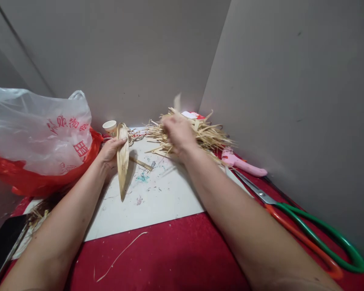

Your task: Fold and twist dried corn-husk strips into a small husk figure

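And here's your left hand [109, 152] at the left side of the white board [160, 198], thumb laid across the front of a long pale husk [123, 163], the other fingers tucked behind: you've got that piece pinched near its upper end. Look at the line of it! The long axis runs almost straight toward you, broad end away, pointed tip aimed back at your body; whether that tip touches the board, you can't tell from here. Over to the right, your right hand [179, 131] is a blur above the near-left part of the straw pile [214, 136], the heap spreading beyond your fingers and out to their right. A pale strip [177, 102] stands up just past those fingertips, but whether they grip it or it merely shows behind them, there's no telling. So here's the geometry: the husk lies to the left of your right fingers and nearer to you, open board between, and the left hand has it while the right is the one at the pile. Across that gap, a short flat strip [142, 164] slants just right of the husk, nearer your left hand than your right.
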{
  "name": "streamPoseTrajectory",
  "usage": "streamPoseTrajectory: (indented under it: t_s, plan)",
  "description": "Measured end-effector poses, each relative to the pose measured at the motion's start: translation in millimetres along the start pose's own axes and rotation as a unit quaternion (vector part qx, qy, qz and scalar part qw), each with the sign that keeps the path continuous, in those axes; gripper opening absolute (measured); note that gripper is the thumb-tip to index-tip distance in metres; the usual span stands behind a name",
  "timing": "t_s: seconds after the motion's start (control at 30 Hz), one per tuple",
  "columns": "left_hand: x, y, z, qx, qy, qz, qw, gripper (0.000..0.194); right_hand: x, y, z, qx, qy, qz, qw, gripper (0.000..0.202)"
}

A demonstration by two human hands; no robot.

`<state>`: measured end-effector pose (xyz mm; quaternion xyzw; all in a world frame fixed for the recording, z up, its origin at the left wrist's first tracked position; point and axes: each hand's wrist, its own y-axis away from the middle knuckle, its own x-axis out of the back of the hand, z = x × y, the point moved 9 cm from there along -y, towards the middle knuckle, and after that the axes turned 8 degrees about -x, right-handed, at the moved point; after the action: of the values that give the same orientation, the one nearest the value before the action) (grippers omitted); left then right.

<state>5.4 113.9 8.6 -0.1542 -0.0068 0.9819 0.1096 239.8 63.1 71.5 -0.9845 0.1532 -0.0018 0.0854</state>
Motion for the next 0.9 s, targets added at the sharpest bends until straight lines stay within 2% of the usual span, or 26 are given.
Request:
streamPoseTrajectory:
  t_s: [0.07,0.1,0.17,0.3,0.47,0.6,0.77,0.9]
  plan:
    - [-9.6,4,-1,-0.015,-0.029,-0.024,0.999,0.027,-50,20,30,-0.091,0.002,-0.095,0.991,0.025]
    - [-13.5,5,0,-0.029,-0.04,-0.032,0.998,0.03,-69,29,39,-0.111,-0.001,-0.133,0.985,0.024]
    - [-20.4,7,1,-0.054,-0.055,-0.047,0.996,0.035,-89,41,50,-0.124,-0.005,-0.175,0.977,0.02]
    - [-26.7,9,-3,-0.053,-0.078,-0.076,0.993,0.04,-85,42,54,-0.113,-0.018,-0.161,0.98,0.017]
    - [-24.2,7,-9,-0.034,-0.132,-0.118,0.984,0.033,-80,40,55,-0.103,-0.021,-0.154,0.982,0.02]
    - [-23.3,8,-9,-0.027,-0.146,-0.12,0.982,0.03,-81,40,58,-0.093,0.0,-0.152,0.984,0.017]
    - [-23.4,9,-4,-0.049,-0.16,-0.104,0.98,0.024,-80,39,56,-0.081,0.009,-0.136,0.987,0.015]
    - [-23.4,9,-2,-0.057,-0.154,-0.099,0.981,0.024,-82,42,55,-0.107,-0.016,-0.159,0.981,0.017]
